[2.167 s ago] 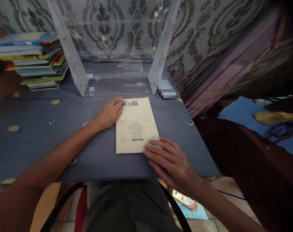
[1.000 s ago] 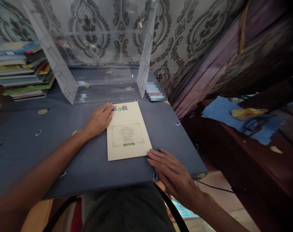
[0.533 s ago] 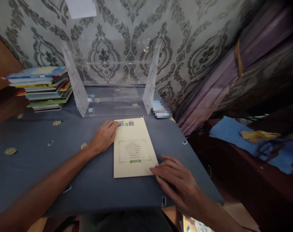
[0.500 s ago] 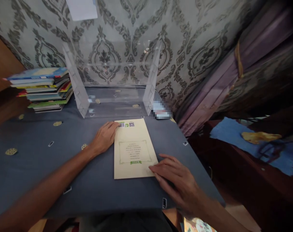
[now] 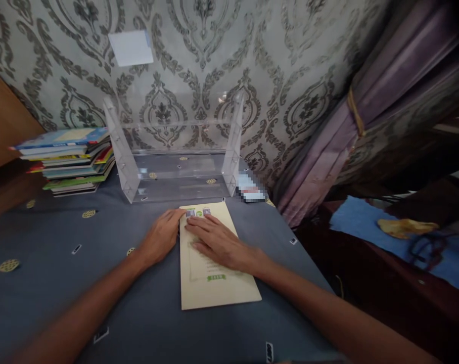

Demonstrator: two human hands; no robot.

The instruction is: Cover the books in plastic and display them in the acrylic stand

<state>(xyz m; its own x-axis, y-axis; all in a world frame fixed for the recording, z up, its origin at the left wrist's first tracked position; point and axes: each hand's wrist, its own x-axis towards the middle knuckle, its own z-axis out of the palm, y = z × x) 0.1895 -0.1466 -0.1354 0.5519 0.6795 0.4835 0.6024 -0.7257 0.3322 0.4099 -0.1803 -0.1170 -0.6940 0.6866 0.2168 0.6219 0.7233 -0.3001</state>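
Note:
A cream book (image 5: 220, 293) with green print, a barcode and a QR code lies flat on the dark blue-grey cloth, its printing upside down to me. At its upper left edge my left hand (image 5: 162, 236) grips the corner with bent fingers, the thumb partly hidden. My right hand (image 5: 222, 241) rests palm down across the upper middle of the book, fingers stretched out toward the left edge and covering part of the framed text.
A clear acrylic rack (image 5: 180, 174) stands behind the book against the patterned wall. On the left is a stack of books (image 5: 72, 162). A blurred-out item (image 5: 251, 188) lies right of the rack. Beyond the table's right edge are a purple curtain (image 5: 324, 156) and a blue cloth (image 5: 354, 217).
My right hand has moved from the book's lower right corner up and left onto its upper part. My left hand stays at the left edge. The camera view has tilted up.

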